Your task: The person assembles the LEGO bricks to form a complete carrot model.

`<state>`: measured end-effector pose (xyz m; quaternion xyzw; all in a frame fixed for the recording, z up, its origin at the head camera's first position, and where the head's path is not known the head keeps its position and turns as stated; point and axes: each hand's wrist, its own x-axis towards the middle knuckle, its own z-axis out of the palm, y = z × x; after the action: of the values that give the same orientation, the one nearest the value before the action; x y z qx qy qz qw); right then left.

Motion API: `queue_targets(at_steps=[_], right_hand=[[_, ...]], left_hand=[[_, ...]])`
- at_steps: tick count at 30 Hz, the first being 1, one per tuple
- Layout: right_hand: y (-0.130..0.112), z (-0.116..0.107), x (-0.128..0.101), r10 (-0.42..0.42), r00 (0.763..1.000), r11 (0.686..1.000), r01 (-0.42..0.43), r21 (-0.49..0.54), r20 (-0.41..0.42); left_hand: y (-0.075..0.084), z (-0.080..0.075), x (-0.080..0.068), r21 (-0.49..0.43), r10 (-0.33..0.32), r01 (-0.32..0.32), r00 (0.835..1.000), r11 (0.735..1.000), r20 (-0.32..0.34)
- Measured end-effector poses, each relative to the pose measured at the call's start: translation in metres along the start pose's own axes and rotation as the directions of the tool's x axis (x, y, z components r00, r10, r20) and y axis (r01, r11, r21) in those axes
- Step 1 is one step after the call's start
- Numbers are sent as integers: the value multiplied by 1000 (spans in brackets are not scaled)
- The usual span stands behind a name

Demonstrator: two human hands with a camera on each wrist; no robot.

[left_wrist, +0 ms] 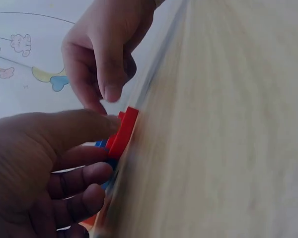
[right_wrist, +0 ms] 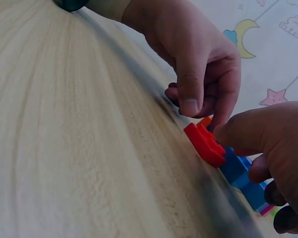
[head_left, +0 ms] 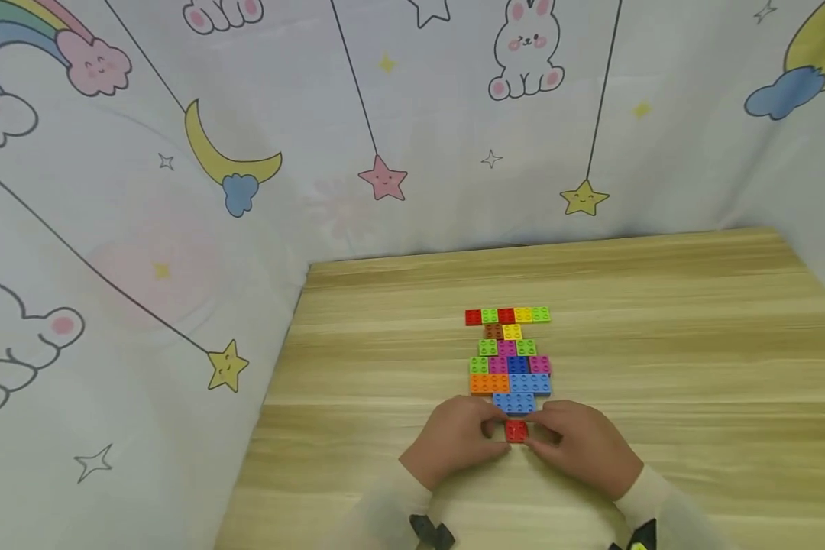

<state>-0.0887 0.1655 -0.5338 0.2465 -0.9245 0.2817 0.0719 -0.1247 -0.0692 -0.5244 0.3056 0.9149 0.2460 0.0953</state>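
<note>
A small red brick point(head_left: 516, 431) lies at the near end of a column of coloured toy bricks, just apart from a light blue brick point(head_left: 514, 403). My left hand point(head_left: 457, 439) is at its left side and my right hand point(head_left: 584, 443) at its right. The two index fingertips come close to its far corners. The right wrist view shows the left thumb point(right_wrist: 190, 94) a little off the brick; in the left wrist view, the right thumb point(left_wrist: 111, 74) is likewise apart from it. Whether the index fingers touch it is partly hidden.
Beyond the hands, rows of bricks lie flat: an orange brick point(head_left: 490, 383) beside a blue one, then mixed colours, up to a long multicoloured row point(head_left: 507, 315). The wood-grain table point(head_left: 357, 336) meets a white patterned cloth point(head_left: 440, 214) behind and at the left.
</note>
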Motion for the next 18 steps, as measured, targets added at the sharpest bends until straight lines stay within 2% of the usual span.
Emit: queue_targets(at_steps=[10,18], right_hand=[[-3,6,-1,-2,998,1000,4,-31,61],[-7,5,-4,58,990,998,-57,-12,125]], left_hand=[[2,6,2,6,-41,41,999,999,35],[8,2,-2,-20,-69,72,992,997,103]])
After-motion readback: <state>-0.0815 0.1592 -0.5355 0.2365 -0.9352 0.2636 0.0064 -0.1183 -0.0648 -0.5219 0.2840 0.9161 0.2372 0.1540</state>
